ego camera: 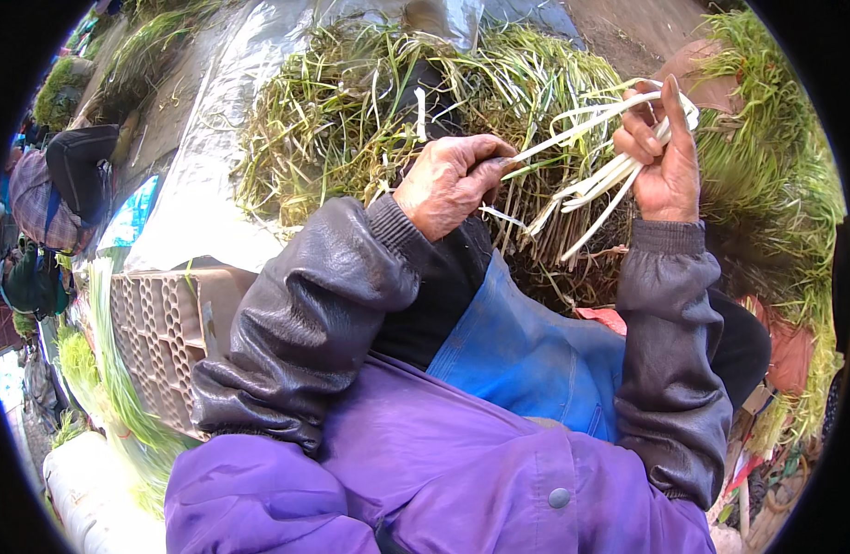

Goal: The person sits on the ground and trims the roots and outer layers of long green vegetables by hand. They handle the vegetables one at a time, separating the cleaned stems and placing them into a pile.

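My right hand (671,173) is raised at the upper right, its fingers curled around several slender white vegetable stalks (608,176). Their pale ends hang down to the left of the palm. My left hand (446,187) pinches the tip of a long white leaf or stalk (570,131) between thumb and finger. That strand stretches across to the right hand. Below and behind both hands spreads a heap of green and yellowed leaves (321,131). A loose white strip (421,114) lies on it. Dark sleeve covers reach to both wrists, and a blue apron (529,346) covers the lap.
More long green leafy stalks (750,166) are piled at the right. Left of me stand a block with many round holes (155,339) and a tied green bundle (113,367). White plastic sheeting (196,215) covers the ground beyond. Another person (48,194) sits at far left.
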A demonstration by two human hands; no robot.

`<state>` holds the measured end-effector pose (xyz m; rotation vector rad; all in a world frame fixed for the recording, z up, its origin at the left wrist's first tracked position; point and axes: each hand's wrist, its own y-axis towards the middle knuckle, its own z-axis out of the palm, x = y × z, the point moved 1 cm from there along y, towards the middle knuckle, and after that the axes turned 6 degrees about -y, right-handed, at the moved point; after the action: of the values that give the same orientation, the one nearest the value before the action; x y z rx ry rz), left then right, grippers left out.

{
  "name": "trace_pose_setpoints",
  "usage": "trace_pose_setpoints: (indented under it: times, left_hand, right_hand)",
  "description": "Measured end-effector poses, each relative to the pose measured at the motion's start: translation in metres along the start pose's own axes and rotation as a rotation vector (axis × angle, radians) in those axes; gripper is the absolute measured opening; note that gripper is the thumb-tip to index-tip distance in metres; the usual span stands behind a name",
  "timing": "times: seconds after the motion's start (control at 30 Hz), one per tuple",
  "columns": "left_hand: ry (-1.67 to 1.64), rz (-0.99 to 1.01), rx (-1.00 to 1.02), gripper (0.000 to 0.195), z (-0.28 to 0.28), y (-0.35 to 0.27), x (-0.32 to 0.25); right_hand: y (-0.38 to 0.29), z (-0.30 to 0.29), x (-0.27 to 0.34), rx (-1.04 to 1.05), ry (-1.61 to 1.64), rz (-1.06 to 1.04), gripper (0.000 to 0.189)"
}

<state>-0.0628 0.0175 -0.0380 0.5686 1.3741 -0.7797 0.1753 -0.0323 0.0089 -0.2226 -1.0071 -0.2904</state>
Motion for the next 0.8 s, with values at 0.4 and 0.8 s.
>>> trace_pose_setpoints:
  times: [0.4, 0.8]
  left_hand:
    - [-0.184, -0.03, -0.108, 0.014, 0.052, 0.013, -0.02]
    - [-0.421, -0.053, -0.004, 0.015, 0.077, 0.027, -0.031]
  right_hand:
    - [-0.011, 0.005, -0.024, -0.028, 0.024, -0.019, 0.057]
    - [-0.016, 0.003, -0.024, -0.083, 0.047, 0.037, 0.072]
